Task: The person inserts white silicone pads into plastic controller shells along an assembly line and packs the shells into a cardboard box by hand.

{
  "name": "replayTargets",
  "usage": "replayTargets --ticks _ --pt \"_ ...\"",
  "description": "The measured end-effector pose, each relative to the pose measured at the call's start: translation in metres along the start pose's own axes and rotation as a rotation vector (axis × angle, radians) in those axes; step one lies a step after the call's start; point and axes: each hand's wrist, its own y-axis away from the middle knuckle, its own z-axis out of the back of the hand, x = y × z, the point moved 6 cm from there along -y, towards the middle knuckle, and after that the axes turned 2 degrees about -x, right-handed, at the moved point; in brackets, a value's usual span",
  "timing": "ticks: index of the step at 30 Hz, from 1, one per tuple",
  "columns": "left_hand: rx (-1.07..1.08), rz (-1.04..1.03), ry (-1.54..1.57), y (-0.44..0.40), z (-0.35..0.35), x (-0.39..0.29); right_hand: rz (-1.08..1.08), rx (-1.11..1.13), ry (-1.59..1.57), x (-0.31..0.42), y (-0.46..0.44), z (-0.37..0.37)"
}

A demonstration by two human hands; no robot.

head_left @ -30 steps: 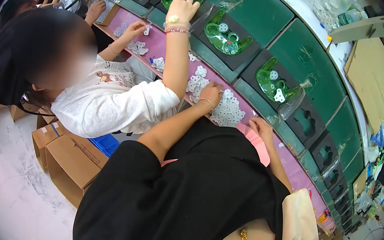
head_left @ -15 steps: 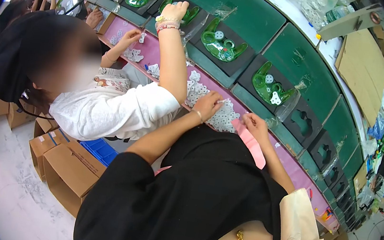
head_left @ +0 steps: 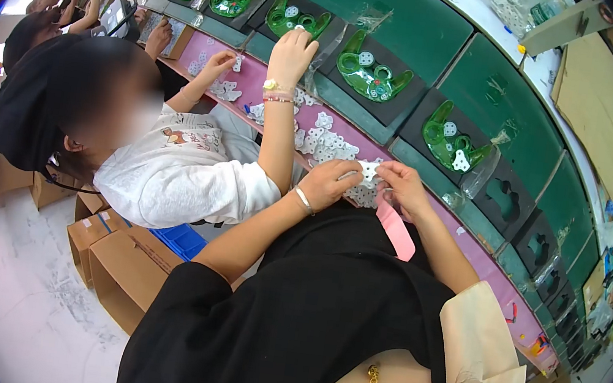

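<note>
Both hands meet over a heap of small white parts (head_left: 320,141) on the pink work surface. My left hand (head_left: 332,185) pinches the left side of a white part (head_left: 368,171). On the other side of that same part are the closed fingertips of my right hand (head_left: 406,188). A pink strip (head_left: 395,231) hangs below my right hand, over the black clothing. Beyond the hands, a green transparent controller shell (head_left: 451,139) with white pieces in it lies on a black foam tray.
A co-worker in a white top (head_left: 193,178) sits at the left, one hand (head_left: 292,56) near another green shell (head_left: 286,14). More shells line the green conveyor (head_left: 516,102). Cardboard boxes (head_left: 132,270) stand on the floor at lower left. Red-handled pliers (head_left: 512,313) lie at right.
My left hand has lifted from the heap and come rightward to my right hand, with a white part now between them. The co-worker's raised hand has drawn back from the shell.
</note>
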Motion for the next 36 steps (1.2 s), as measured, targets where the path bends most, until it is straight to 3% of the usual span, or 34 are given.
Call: replayTargets --ticks 1,4,7,10,11,18,21,26,31,36 --pt "0.018 0.018 -0.002 0.004 -0.002 0.005 0.012 -0.023 0.076 -0.006 -0.006 0.001" --pt "-0.127 0.404 0.115 0.014 -0.001 0.031 0.270 -0.111 0.225 -0.004 -0.017 0.001" --pt "-0.045 0.712 0.387 0.020 -0.016 0.060 0.158 -0.042 -0.018 -0.003 -0.016 -0.003" --pt "0.007 0.954 0.915 0.013 -0.039 0.073 0.190 -0.066 -0.089 0.011 -0.013 -0.006" --pt "-0.029 0.970 0.946 0.009 -0.040 0.078 0.213 -0.078 -0.107 0.015 -0.015 -0.004" --pt "-0.082 0.858 0.927 -0.045 -0.026 0.093 0.316 -0.245 -0.223 0.037 -0.035 0.002" --pt "-0.155 0.763 0.699 -0.072 -0.012 0.106 0.351 -0.294 -0.247 0.050 -0.045 -0.002" --pt "-0.133 0.510 0.315 -0.108 -0.001 0.130 0.468 -0.520 -0.002 0.058 -0.073 0.002" --pt "-0.076 0.454 0.202 -0.123 -0.007 0.140 0.503 -0.717 0.227 0.078 -0.077 0.003" --pt "-0.045 0.503 0.133 -0.123 -0.013 0.143 0.463 -0.771 0.359 0.082 -0.077 0.005"
